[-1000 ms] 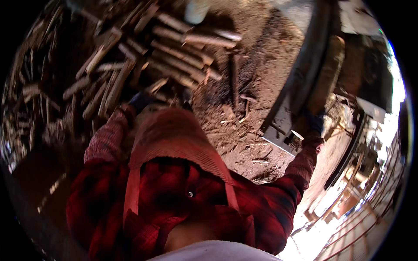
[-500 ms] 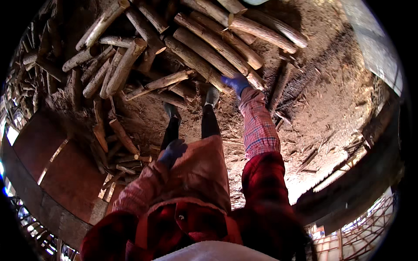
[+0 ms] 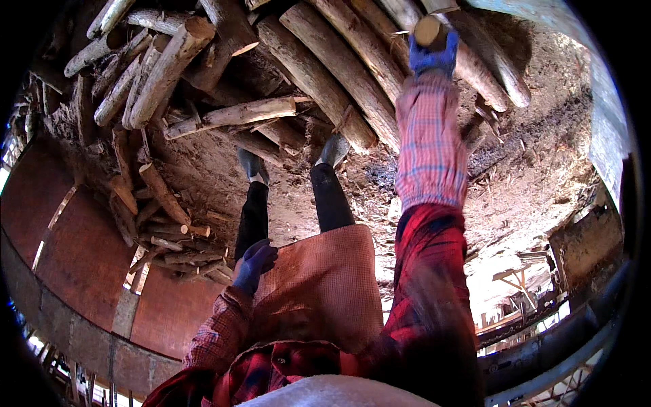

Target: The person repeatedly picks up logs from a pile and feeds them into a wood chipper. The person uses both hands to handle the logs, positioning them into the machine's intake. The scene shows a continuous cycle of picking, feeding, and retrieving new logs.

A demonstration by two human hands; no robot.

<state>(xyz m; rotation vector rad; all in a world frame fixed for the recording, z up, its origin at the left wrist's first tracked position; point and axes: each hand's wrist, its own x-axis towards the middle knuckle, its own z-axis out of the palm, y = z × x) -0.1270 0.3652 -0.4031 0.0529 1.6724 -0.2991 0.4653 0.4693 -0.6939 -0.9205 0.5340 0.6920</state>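
Observation:
My right hand (image 3: 434,60), in a blue glove, reaches out to the top of the view. Its thumb and fingers curl around the near end of a log (image 3: 428,31), whose round pale cut face points toward me. The rest of that log is hidden or out of view. My left hand (image 3: 255,263), gloved too, hangs beside the orange-brown apron (image 3: 325,278) with loosely stretched fingers and nothing in it. Several long bark-covered logs (image 3: 336,85) lie side by side beyond my feet, left of the right hand.
More logs (image 3: 169,74) are heaped at the upper left. Short split pieces (image 3: 166,193) lie by a curved rust-brown panel (image 3: 88,258). My boots (image 3: 332,149) stand close to the log ends. A pale grey sheet (image 3: 607,115) borders the right side; bark litter covers the ground.
My right hand has moved forward and right, from the ends of the row of logs to a log's cut end. The view has shifted forward. My left hand still hangs by the apron.

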